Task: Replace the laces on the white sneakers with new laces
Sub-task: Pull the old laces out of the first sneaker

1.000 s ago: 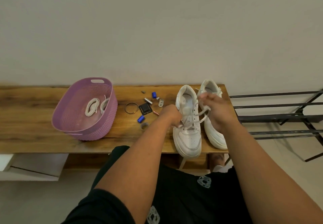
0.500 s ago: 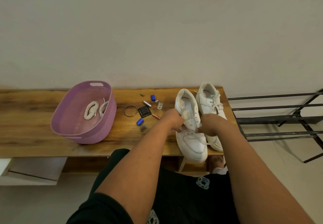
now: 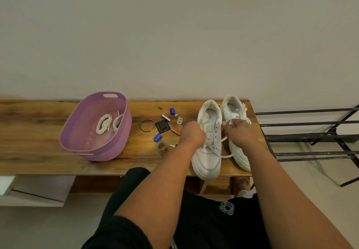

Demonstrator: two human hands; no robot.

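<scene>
No legible text is present. The insole mark of the left sneaker point(image 3: 208, 132) is too small to read.

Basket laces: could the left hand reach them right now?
Probably yes, once freed. The left hand grips the near sneaker; the open-topped basket with the coiled laces sits to its left, only small clutter between.

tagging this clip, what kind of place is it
Probably a home entryway or shoe corner: a wooden bench against a plain wall, a metal rack beside it, and odds and ends scattered by the sneakers.
</scene>
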